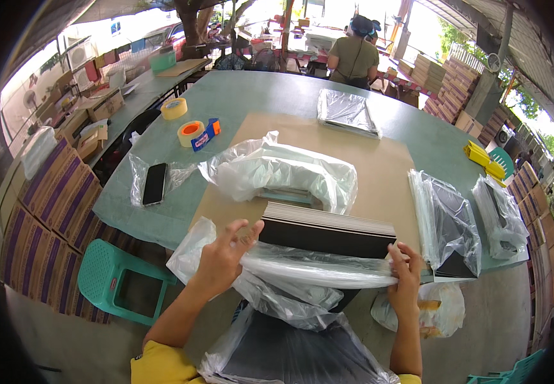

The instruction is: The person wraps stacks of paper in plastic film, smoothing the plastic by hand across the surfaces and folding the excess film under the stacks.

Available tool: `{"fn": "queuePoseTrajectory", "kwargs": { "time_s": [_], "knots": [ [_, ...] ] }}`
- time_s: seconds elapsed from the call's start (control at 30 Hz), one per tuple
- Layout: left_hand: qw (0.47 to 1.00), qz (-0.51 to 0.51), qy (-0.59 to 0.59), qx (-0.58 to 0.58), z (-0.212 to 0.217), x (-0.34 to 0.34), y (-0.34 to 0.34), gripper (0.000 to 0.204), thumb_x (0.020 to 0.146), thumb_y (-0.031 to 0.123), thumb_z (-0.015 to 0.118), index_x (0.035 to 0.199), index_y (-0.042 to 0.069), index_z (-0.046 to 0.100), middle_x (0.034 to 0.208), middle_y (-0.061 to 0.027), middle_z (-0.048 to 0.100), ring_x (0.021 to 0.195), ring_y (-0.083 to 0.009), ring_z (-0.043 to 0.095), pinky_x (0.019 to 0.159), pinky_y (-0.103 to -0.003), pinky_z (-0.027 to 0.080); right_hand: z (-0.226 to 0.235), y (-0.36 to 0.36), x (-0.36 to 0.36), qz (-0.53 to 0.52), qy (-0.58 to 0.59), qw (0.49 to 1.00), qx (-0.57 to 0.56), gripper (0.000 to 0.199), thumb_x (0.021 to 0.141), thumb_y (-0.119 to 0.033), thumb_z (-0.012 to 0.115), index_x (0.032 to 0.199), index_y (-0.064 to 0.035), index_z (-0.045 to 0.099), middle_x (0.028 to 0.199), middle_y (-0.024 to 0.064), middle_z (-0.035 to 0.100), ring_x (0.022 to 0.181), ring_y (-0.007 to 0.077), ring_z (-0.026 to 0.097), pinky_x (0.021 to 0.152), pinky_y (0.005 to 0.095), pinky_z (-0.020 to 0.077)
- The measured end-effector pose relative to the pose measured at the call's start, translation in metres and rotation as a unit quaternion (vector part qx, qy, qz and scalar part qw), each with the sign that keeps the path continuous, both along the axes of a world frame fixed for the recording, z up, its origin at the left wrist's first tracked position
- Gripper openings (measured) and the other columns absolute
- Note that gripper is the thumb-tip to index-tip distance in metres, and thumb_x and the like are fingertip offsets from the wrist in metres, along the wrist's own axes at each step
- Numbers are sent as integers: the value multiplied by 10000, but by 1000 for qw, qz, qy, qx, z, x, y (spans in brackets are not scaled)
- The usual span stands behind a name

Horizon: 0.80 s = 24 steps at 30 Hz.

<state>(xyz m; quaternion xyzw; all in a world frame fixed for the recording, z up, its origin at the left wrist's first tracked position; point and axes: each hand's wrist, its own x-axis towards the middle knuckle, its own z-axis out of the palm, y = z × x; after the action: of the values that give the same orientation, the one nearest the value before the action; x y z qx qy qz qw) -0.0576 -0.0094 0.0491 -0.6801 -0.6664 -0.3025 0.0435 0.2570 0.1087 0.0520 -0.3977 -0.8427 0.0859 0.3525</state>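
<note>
In front of me a thick stack of flat boards (328, 238), black on the near face with pale layered edges on top, stands on its long side. My left hand (221, 257) has its curled fingers at the stack's left end. At the opposite end, my right hand (406, 272) grips the corner with thumb and fingers. A clear plastic bag (315, 272) lies bunched along the near side of the stack, between my hands. Over my lap sits a dark flat pack (296, 352) wrapped in clear plastic. Just beyond the stack is a crumpled plastic-wrapped bundle (283, 169).
A cardboard sheet (389, 157) covers part of the green table (126, 208). Plastic-wrapped black packs (446, 221) lie right, another (348, 113) at the back. Tape rolls (174, 109), a tape dispenser (206, 134) and phone (155, 184) are left. A green stool (107, 272) stands below.
</note>
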Motion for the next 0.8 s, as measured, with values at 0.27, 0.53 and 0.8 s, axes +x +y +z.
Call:
{"fn": "queuePoseTrajectory", "kwargs": {
  "time_s": [0.27,0.53,0.8],
  "knots": [
    [1000,3,7,5,11,1,7,705,526,-97,537,1175,168,466,1063,-78,450,744,-198,519,589,-307,467,13,6,-3,-27,-68,995,70,682,497,165,464,1121,-108,499,1088,115,434,949,279,427,784,354,382],
    [993,-56,-30,96,7,-10,8,565,516,-87,533,1046,107,549,928,-78,531,774,-205,548,602,-301,462,17,-2,8,8,144,990,6,443,470,182,451,798,-48,640,736,72,533,615,161,526,562,217,413],
    [862,-223,-436,-130,8,-34,5,287,662,-57,575,939,10,542,695,-76,558,593,-126,534,506,-246,419,-10,10,55,158,381,787,-458,258,600,56,566,855,22,567,792,46,572,719,107,544,612,200,427]
  ]
}}
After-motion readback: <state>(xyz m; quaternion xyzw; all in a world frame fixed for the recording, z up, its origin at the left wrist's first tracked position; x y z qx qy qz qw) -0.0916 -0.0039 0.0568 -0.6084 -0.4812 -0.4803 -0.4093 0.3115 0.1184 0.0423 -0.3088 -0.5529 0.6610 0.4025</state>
